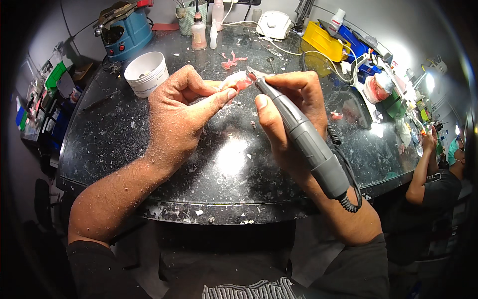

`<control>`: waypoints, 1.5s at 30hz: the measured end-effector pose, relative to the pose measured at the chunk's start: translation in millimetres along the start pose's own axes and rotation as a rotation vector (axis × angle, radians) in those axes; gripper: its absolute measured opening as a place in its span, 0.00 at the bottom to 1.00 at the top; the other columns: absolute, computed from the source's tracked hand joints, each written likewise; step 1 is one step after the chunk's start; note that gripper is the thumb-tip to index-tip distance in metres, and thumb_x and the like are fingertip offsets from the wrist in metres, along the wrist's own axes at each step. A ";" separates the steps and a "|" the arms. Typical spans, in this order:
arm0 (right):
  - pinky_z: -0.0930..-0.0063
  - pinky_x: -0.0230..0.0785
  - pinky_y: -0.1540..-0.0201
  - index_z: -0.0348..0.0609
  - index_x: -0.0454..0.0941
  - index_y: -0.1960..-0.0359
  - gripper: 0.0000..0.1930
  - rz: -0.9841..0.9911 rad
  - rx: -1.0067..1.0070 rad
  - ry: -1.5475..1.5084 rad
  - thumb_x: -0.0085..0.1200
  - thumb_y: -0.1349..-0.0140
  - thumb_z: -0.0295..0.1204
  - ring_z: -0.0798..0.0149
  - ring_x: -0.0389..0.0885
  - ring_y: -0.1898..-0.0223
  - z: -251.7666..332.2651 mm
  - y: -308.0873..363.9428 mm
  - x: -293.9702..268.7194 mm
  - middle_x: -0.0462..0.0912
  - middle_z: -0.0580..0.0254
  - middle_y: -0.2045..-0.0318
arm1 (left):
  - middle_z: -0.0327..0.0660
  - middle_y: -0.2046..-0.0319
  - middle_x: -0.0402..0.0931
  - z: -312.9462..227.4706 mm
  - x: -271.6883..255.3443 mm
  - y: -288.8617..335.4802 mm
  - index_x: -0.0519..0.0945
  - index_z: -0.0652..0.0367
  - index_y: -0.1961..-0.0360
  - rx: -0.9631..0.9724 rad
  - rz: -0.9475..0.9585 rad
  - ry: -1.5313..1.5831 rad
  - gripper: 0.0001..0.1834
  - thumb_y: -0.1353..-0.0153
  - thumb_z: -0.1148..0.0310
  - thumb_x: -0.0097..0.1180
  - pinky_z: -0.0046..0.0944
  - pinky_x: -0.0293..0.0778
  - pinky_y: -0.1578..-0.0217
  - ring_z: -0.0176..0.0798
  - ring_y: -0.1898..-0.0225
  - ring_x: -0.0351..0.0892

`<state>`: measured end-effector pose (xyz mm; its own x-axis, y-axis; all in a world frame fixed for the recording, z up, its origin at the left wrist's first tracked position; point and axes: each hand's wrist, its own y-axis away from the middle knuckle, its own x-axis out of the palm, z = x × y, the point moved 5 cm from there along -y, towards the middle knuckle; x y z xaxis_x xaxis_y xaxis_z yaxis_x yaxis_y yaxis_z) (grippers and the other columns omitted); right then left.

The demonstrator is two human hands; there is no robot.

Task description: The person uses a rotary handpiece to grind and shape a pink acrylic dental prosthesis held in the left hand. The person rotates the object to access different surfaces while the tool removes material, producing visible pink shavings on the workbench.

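My left hand [177, 112] pinches a small pink and white denture piece [241, 80] between thumb and fingers, above the black tabletop. Part of the piece is hidden behind the fingertips. In my right hand [298, 94] is a grey rotary handpiece [302, 130], gripped like a pen. Its tip is close to the right side of the denture piece; whether they touch I cannot tell. A coiled black cord hangs from the handpiece's rear end. Fine pale dust covers my left hand and forearm.
Pink scraps [233, 61] lie beyond my hands on the littered black table [114, 144]. A white tub [145, 74] stands left, near a blue machine [127, 35]. Behind are bottles [198, 34] and a white box [274, 25]; right, a yellow bin [323, 41], a dental model [378, 87] and another person [438, 184].
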<state>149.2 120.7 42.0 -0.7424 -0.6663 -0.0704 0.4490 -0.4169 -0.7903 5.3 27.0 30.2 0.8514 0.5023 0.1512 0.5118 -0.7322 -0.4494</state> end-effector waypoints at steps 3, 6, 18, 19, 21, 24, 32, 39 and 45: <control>0.78 0.76 0.58 0.35 0.71 0.56 0.14 0.014 -0.004 0.136 0.60 0.42 0.20 0.71 0.83 0.61 1.7 0.2 0.4 0.81 0.59 0.65 | 0.53 0.61 0.84 1.6 -2.0 0.1 0.72 0.59 0.74 -0.015 -0.001 -0.058 0.12 0.43 0.84 0.62 0.39 0.76 0.47 0.38 0.55 0.84; 0.79 0.76 0.57 0.35 0.71 0.56 0.14 0.005 0.040 0.121 0.60 0.42 0.20 0.72 0.82 0.61 1.3 0.4 -3.3 0.81 0.58 0.64 | 0.53 0.60 0.84 2.8 0.4 -0.3 0.72 0.60 0.73 0.016 0.017 -0.070 0.11 0.43 0.84 0.62 0.40 0.76 0.46 0.40 0.53 0.83; 0.79 0.75 0.57 0.37 0.72 0.55 0.14 0.033 0.091 0.155 0.61 0.41 0.22 0.71 0.82 0.61 0.5 -0.6 -2.6 0.82 0.58 0.64 | 0.44 0.61 0.84 5.0 -0.5 1.7 0.74 0.60 0.71 0.116 0.016 -0.151 0.08 0.40 0.81 0.61 0.30 0.76 0.52 0.29 0.56 0.81; 0.79 0.75 0.57 0.37 0.72 0.55 0.14 0.032 0.091 0.155 0.61 0.41 0.22 0.71 0.82 0.61 1.4 -1.5 -1.3 0.82 0.58 0.64 | 0.44 0.61 0.84 5.2 -0.9 1.6 0.74 0.60 0.71 0.117 0.015 -0.152 0.08 0.40 0.81 0.61 0.30 0.76 0.52 0.29 0.56 0.81; 0.79 0.75 0.59 0.39 0.72 0.53 0.15 -0.040 0.114 -0.041 0.64 0.39 0.25 0.71 0.82 0.61 1.9 -5.1 -0.5 0.82 0.58 0.63 | 0.45 0.61 0.84 6.9 -2.4 0.6 0.74 0.61 0.71 0.099 0.015 -0.114 0.08 0.40 0.81 0.61 0.31 0.76 0.51 0.31 0.55 0.82; 0.78 0.76 0.55 0.39 0.74 0.50 0.16 -0.077 0.082 0.059 0.63 0.38 0.25 0.71 0.82 0.58 -2.6 -11.7 -13.0 0.82 0.58 0.61 | 0.47 0.60 0.84 9.6 2.3 -3.9 0.73 0.61 0.69 0.040 0.102 0.083 0.08 0.40 0.82 0.60 0.33 0.77 0.50 0.33 0.56 0.83; 0.78 0.75 0.52 0.40 0.75 0.49 0.17 0.049 0.294 -0.152 0.63 0.39 0.22 0.72 0.82 0.59 -12.7 -11.7 -11.6 0.82 0.61 0.63 | 0.45 0.62 0.83 -1.6 9.2 -3.3 0.75 0.62 0.62 0.017 0.142 0.010 0.09 0.40 0.83 0.60 0.35 0.77 0.48 0.35 0.54 0.83; 0.79 0.73 0.53 0.39 0.76 0.51 0.13 0.069 0.345 -0.219 0.58 0.36 0.21 0.73 0.80 0.60 -14.8 -12.1 -4.1 0.81 0.64 0.64 | 0.49 0.58 0.82 3.3 6.0 -1.6 0.78 0.62 0.64 -0.104 0.204 0.038 0.08 0.43 0.83 0.62 0.41 0.76 0.45 0.39 0.52 0.82; 0.73 0.70 0.44 0.36 0.71 0.46 0.16 0.032 0.328 -0.296 0.54 0.35 0.20 0.66 0.81 0.54 -18.5 -17.1 -17.4 0.82 0.55 0.59 | 0.51 0.58 0.83 2.5 8.4 -2.8 0.77 0.64 0.65 -0.044 0.218 0.090 0.07 0.42 0.83 0.61 0.40 0.77 0.46 0.40 0.52 0.83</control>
<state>145.2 150.9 45.5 -0.5724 -0.8105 0.1239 0.6388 -0.5356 -0.5523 10.7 34.4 30.6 0.9479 0.2890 0.1337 0.3181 -0.8390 -0.4415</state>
